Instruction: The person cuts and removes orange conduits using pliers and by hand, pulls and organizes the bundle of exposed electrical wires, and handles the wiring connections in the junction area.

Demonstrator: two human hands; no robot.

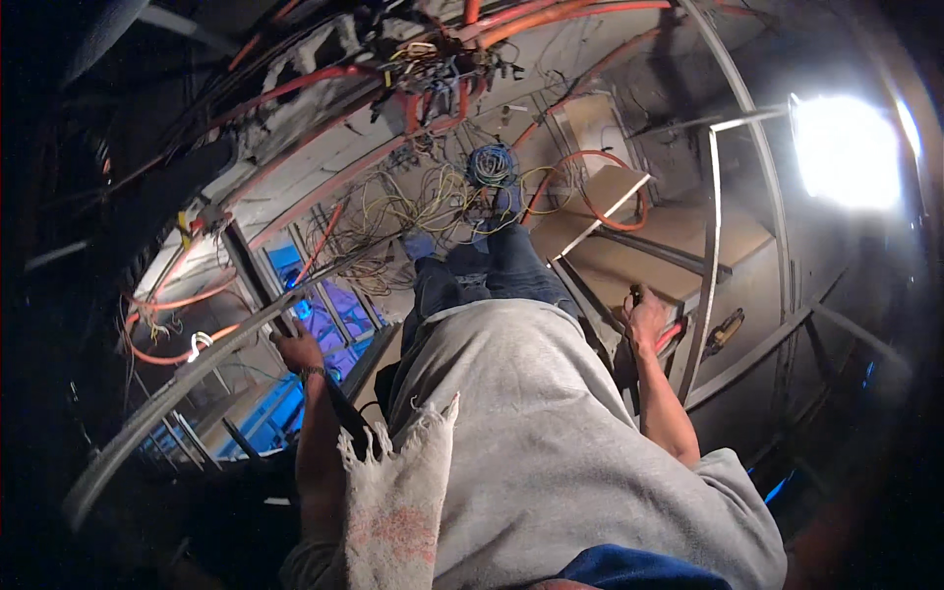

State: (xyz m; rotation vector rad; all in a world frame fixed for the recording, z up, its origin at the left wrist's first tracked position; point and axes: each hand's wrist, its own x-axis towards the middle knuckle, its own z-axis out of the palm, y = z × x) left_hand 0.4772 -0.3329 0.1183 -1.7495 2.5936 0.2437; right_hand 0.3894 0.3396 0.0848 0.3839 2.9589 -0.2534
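My left hand (298,349) is wrapped round the lower part of a dark metal bar (258,280), with a curved light metal channel (172,383) passing beside it. My right hand (644,313) is curled at the edge of the framing by tan boards (615,267), on something dark that I cannot make out. My legs (511,265) stretch away below me, feet among tangled yellow and grey cables (413,197) and a blue cable coil (490,164). A ragged light cloth (393,501) lies by my left side.
Orange conduits (531,22) and wire bundles (423,59) run overhead in the picture's upper part. Metal framing (713,246) rises at the right near a bright lamp (844,150). A yellow tool (725,332) is at the right. Blue-lit openings (344,310) show at the left.
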